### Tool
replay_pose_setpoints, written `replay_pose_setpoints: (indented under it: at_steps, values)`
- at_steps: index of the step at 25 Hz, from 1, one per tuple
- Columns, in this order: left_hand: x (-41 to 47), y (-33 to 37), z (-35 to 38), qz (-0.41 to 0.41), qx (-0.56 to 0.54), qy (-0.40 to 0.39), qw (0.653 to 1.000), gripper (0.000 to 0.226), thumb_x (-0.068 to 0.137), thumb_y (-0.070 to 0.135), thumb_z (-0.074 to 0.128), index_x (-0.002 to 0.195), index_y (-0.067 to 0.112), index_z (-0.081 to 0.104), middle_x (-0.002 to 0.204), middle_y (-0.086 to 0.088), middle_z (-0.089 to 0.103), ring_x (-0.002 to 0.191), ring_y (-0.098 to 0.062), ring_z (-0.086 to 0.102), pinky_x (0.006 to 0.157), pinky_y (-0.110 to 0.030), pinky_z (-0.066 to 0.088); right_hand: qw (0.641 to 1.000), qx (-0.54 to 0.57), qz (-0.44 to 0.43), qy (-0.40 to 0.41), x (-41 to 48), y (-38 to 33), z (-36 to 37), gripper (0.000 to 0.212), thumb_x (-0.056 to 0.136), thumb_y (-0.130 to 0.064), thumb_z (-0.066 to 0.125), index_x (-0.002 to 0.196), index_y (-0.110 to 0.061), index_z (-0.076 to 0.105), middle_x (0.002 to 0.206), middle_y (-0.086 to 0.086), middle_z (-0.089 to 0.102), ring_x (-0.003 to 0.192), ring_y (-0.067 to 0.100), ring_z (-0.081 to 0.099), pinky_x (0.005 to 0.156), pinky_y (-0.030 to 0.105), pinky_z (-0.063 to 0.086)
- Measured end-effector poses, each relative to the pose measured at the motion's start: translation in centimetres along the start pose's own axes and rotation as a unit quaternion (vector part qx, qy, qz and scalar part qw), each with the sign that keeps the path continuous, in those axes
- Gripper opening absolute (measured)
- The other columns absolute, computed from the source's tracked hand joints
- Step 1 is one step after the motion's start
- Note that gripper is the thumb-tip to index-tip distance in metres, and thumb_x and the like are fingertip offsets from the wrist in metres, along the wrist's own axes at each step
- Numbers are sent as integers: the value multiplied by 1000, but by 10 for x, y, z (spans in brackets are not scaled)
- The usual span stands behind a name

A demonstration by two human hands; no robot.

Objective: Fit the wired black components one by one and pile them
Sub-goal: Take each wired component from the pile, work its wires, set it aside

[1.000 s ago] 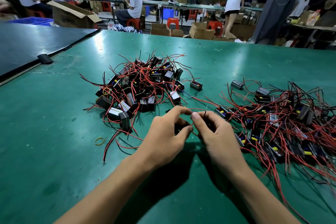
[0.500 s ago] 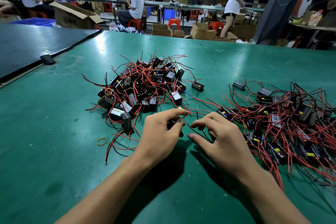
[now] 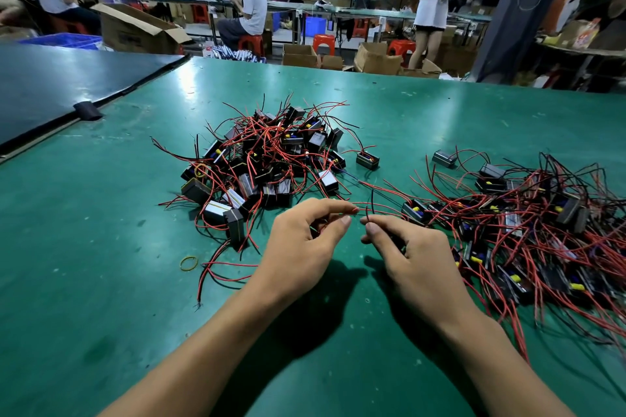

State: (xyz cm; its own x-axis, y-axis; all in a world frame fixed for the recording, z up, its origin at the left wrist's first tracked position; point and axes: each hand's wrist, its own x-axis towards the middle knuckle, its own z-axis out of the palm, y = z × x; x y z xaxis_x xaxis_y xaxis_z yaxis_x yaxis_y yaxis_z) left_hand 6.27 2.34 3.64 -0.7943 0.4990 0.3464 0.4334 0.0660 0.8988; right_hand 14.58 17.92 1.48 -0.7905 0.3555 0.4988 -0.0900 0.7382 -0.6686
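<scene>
Left hand (image 3: pixel 301 247) pinches a red wire (image 3: pixel 359 210), right hand (image 3: pixel 416 257) pinches a black wire (image 3: pixel 372 200), fingertips almost meeting above the table (image 3: pixel 101 247).

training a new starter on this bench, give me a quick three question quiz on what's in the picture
1. True or false: the yellow rubber band lies on the green table, to the left of the left hand.
2. What does the left hand pinch between thumb and forefinger? A) a red wire B) a screwdriver C) a cardboard box
3. Fill in: the wired black components lie in ____ heaps on the table.
Key: 1 true; 2 A; 3 two.
</scene>
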Motion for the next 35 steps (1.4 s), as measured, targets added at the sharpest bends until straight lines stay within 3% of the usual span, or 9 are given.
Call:
replay_pose_setpoints:
  at_steps: [4,9,12,16,21,25,27,32,35]
  values:
    - [2,-3,-1,-21,-1,21,1000,17,91,14,67,101,24,77,80,8,71,66,-5,56,63,-24,48,1000,17,0,-22,-1,-2,-2,4,95,-28,65,92,-29,68,78,-20,71,70,1,68,59,7,40]
    - [1,-1,1,-25,-27,0,999,20,91,12,66,104,25,75,81,-2,74,75,-26,65,71,-40,55,999,10,-5,-35,-1,-3,-1,15,91,-40,60,90,-29,70,75,-21,70,63,6,65,56,11,41]
    - [1,-2,1,-30,-41,-6,999,20,91,11,65,102,24,75,81,-3,74,79,-28,65,73,-43,53,999,11,8,-35,-2,-1,-1,13,91,-39,62,88,-29,70,73,-20,70,64,5,66,57,12,41]
    - [0,-2,1,-18,-45,-4,999,13,89,15,70,96,23,77,80,-3,74,65,-15,60,63,-32,50,999,13,18,-36,-2,-3,-1,18,89,-45,59,86,-30,69,72,-18,70,61,7,65,56,18,43]
    - [1,-3,3,19,-15,35,999,3,82,18,78,85,17,77,63,19,63,54,3,50,55,-12,36,998,0,28,-55,-3,-8,-1,19,85,-47,58,86,-34,71,73,-20,71,61,7,64,61,34,53]
    - [1,-5,2,43,1,34,998,4,82,17,78,84,14,78,62,17,62,51,-1,44,53,-13,34,999,48,0,-6,-1,-13,-4,19,87,-37,66,104,-34,74,85,-23,71,57,6,57,58,16,45]
    - [0,-5,2,51,-4,30,998,5,81,17,79,85,14,78,65,11,66,52,-3,44,53,-17,36,998,66,-9,1,0,-17,-5,20,90,-34,70,108,-29,75,78,-28,67,54,4,51,57,8,36]
    - [-1,-5,1,117,45,23,992,4,81,15,79,85,13,79,73,5,70,56,-3,53,54,-18,41,997,74,7,27,0,-22,-7,6,86,-32,75,85,-27,74,66,-27,64,52,2,53,54,8,36]
    - [0,-6,2,148,63,18,987,6,81,14,79,87,14,79,72,7,70,57,-7,56,53,-20,42,997,67,11,24,0,-24,-8,12,89,-28,73,79,-23,73,58,-24,59,49,4,49,52,9,32]
